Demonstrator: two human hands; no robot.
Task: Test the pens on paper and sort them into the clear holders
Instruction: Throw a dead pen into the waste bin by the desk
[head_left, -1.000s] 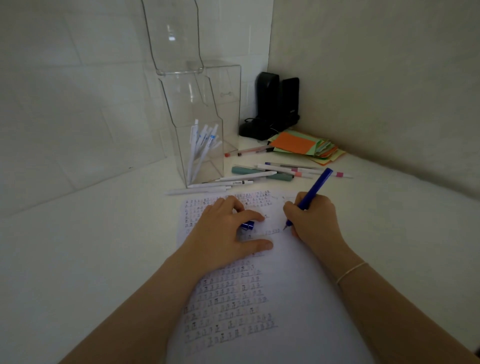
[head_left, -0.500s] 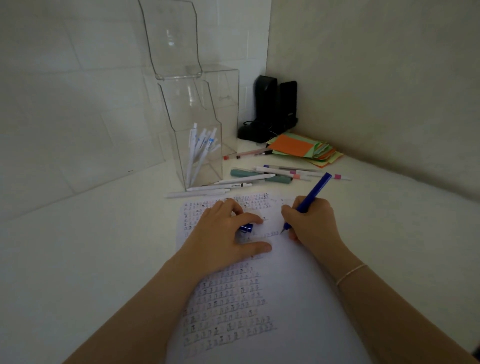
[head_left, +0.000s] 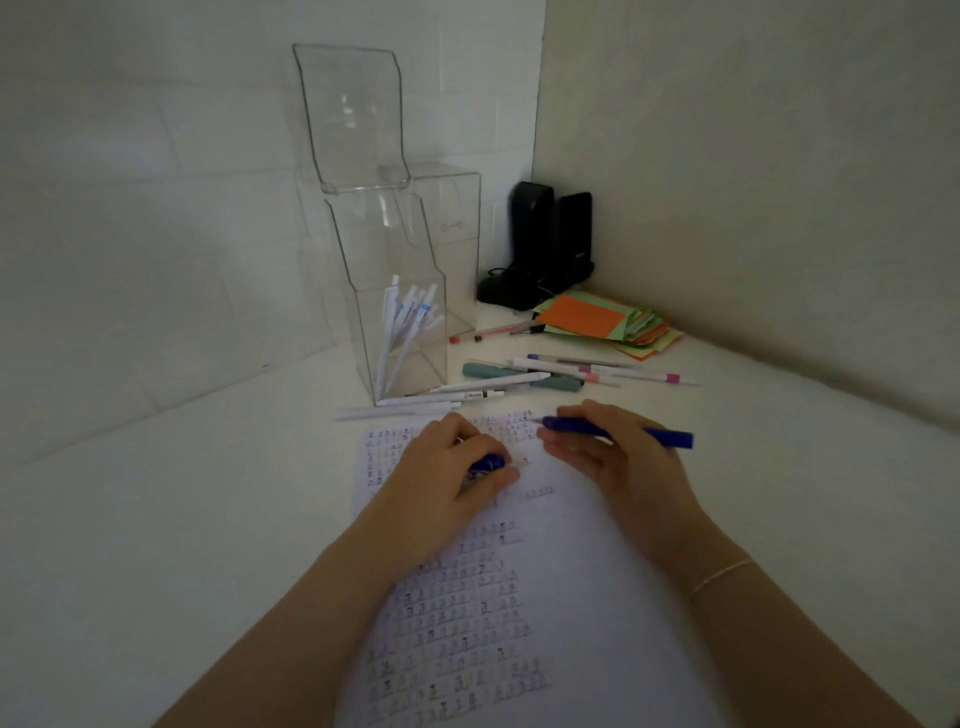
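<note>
pens are the business here: one blue pen (head_left: 618, 431) lies almost level in the right hand (head_left: 613, 457), just above the top of the paper (head_left: 561, 597), tip pointing left toward the left hand (head_left: 452, 478). the right fingers curl round the barrel near the tip end. the left hand rests on the sheet with fingers curled over a small blue cap (head_left: 487, 463), pinched at the thumb.

my guess is that recapping comes next, and a few things could slip. the bare tip sits close to the left fingertips, so a misaligned push could mark skin or drag a stray line across the rows of test marks. lifting the left hand to meet the pen frees the sheet, which may slide. loose pens (head_left: 467, 395) lie just beyond the top edge of the paper, near the front clear holder (head_left: 400, 291), which already holds white pens (head_left: 405, 332); a reach toward it could roll them or nudge the tall holder. a second clear holder (head_left: 457, 234) stands behind.
</note>
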